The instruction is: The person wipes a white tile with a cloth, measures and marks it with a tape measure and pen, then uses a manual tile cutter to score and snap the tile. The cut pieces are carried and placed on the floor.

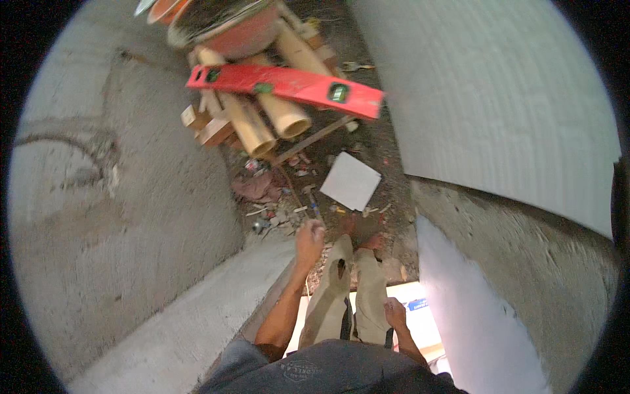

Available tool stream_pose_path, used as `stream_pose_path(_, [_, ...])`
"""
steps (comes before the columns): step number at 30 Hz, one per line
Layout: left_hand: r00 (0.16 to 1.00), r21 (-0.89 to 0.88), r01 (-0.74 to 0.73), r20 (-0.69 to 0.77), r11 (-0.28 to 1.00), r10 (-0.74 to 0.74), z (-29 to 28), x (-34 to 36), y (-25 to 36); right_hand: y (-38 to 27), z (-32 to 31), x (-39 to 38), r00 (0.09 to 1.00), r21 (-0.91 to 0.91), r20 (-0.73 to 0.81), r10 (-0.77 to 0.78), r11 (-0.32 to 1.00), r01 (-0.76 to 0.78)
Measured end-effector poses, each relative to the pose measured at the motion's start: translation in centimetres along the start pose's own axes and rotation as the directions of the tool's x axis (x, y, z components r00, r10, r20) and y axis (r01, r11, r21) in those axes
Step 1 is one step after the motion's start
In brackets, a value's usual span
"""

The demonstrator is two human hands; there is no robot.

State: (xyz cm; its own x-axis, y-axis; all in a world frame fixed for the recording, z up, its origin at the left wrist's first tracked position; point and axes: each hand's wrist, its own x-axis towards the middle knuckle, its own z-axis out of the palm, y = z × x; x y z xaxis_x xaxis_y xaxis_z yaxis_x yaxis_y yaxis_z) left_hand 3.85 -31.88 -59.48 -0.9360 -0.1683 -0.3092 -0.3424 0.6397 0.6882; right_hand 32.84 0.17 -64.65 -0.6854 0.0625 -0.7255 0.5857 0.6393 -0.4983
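Standing in a narrow rubble-strewn gap, a thin tool in the left hand

A white square tile (350, 180) is lying flat on the dirty ground, and everything else is placing itself around it. Beyond the tile, cream pipes (262, 115) and wood offcuts are lying in a heap, with a long red spirit level (285, 83) resting across them and an orange basin (226, 26) sitting at the far end of the heap. Scraps and small debris (272, 203) are littering the ground just left of the tile. A rough cement wall (118, 190) is rising to the left of the tile, with a grey ledge (216, 295) running along its foot, and a pale ribbed wall face (499, 105) is closing in on the right, leaving only a tight passage.

Just on the near side of the tile, the left hand (310, 238) is reaching forward with the arm stretched out, fingers closing around a thin dark tool (315, 209) whose tip is pointing toward the tile. The right hand (395, 314) is hanging low beside the khaki trouser leg (371, 289), well nearer than the tile; whether its fingers are curling or spreading cannot be told. The bare feet (361, 231) are standing just short of the tile
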Motion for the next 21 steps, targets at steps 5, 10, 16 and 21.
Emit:
stream_pose_path(5, [0.998,-0.297,-0.031,0.048,0.954,0.047,-5.5,2.0,11.0,-0.5,-2.8,-3.3,0.996,0.196,-0.065,0.061,0.98,-0.047])
stream_pose_path(10, [0.937,-0.762,0.329,0.338,0.557,-0.091,-7.2,7.4,23.0,1.2,-4.4,-6.1,0.955,0.581,-0.129,0.267,0.801,-0.146])
stream_pose_path(16, [0.912,-0.888,0.402,0.367,0.224,-0.18,-3.0,19.2,24.4,10.1,-1.5,-7.8,0.947,0.694,-0.297,0.12,0.709,0.127])
stream_pose_path(21, [0.98,-0.973,0.08,0.036,0.216,-0.198,-0.9,20.9,25.7,21.0,-1.1,-8.7,0.984,0.982,0.155,-0.089,-0.099,-0.164])
